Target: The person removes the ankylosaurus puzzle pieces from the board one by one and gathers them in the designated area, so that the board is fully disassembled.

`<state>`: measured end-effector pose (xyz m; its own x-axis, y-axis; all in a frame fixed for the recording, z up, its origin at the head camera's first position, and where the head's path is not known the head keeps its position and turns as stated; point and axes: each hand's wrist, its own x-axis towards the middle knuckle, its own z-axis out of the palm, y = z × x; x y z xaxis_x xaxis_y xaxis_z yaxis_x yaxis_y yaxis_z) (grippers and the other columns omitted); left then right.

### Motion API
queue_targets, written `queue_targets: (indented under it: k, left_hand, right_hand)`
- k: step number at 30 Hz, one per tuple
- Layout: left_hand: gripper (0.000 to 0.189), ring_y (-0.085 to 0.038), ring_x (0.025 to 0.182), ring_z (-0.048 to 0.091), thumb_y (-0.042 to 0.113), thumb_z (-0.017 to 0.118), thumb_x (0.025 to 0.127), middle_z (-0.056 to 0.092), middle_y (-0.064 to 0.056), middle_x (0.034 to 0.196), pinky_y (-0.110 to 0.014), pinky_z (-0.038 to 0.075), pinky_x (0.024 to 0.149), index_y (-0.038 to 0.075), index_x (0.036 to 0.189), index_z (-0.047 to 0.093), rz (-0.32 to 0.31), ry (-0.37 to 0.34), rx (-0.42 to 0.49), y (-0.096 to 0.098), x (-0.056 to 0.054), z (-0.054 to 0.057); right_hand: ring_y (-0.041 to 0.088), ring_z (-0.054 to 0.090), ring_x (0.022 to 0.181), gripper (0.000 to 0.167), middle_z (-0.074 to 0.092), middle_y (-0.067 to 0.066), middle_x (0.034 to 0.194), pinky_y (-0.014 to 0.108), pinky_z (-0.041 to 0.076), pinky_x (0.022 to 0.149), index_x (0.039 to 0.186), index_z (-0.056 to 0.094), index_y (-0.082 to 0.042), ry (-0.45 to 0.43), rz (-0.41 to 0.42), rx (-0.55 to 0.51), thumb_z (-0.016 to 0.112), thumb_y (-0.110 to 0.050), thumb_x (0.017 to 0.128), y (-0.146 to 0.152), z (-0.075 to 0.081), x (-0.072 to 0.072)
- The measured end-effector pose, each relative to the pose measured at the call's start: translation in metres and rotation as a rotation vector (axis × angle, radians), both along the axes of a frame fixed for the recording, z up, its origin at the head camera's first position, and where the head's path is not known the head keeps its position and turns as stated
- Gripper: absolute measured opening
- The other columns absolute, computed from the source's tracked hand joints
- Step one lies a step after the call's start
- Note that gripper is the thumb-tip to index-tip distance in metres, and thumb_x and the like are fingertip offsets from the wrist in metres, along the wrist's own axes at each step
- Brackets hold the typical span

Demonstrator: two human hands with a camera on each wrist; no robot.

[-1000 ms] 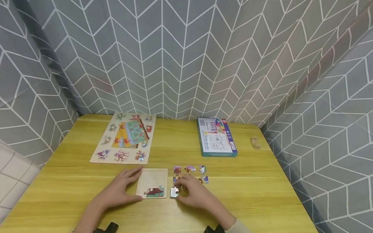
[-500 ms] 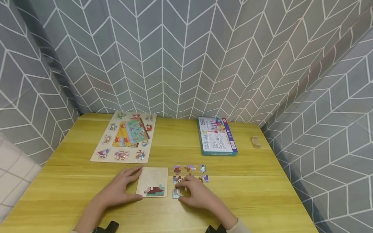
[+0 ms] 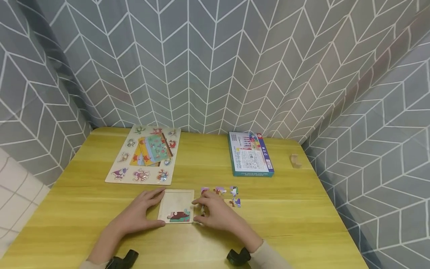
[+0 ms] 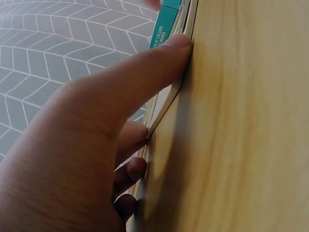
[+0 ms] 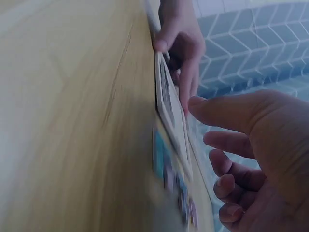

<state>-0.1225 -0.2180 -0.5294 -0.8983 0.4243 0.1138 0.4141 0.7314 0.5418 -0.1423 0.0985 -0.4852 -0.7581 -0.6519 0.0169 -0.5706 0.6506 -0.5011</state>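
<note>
My left hand holds a square wooden puzzle tray by its left side, thumb at the near corner and fingers at the far corner. A few joined jigsaw pieces, brown and teal, lie in the tray's near right part. My right hand hovers at the tray's right edge, thumb and forefinger apart. In the right wrist view, its thumb and loosely bent fingers hold nothing. Loose jigsaw pieces lie in rows on the table right of the tray; some are hidden under the right hand.
Behind the left hand lies a sea-animal puzzle board with several colourful cards on it. A teal-edged box sits at the back right, near a small wooden block. A patterned curtain hangs behind the wooden table.
My right hand slid a loose jigsaw piece slightly right, then let it go and moved left to the tray's right edge. My left hand has stayed at the tray.
</note>
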Motion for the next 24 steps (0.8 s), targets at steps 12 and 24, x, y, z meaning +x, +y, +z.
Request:
queue_targets:
  k: [12, 24]
  left_hand:
    - [0.101, -0.027, 0.134, 0.049, 0.067, 0.083, 0.081, 0.043, -0.003, 0.168, -0.058, 0.048, 0.11, 0.004, 0.155, 0.054, -0.009, -0.008, 0.002, 0.001, -0.002, -0.002]
    - [0.1, -0.029, 0.139, 0.048, 0.067, 0.083, 0.081, 0.043, -0.001, 0.168, -0.059, 0.047, 0.111, 0.005, 0.154, 0.055, 0.005, 0.0, 0.015, -0.001, -0.001, -0.005]
  right_hand:
    - [-0.001, 0.047, 0.08, 0.028, 0.066, -0.006, 0.098, 0.008, 0.036, 0.07, 0.127, 0.078, -0.015, 0.127, 0.214, 0.106, 0.075, -0.023, 0.1, -0.058, -0.005, -0.006]
    - [-0.001, 0.048, 0.082, 0.025, 0.066, -0.007, 0.096, 0.01, 0.041, 0.074, 0.119, 0.08, -0.019, 0.06, 0.296, 0.145, 0.071, -0.007, 0.099, -0.064, -0.003, -0.012]
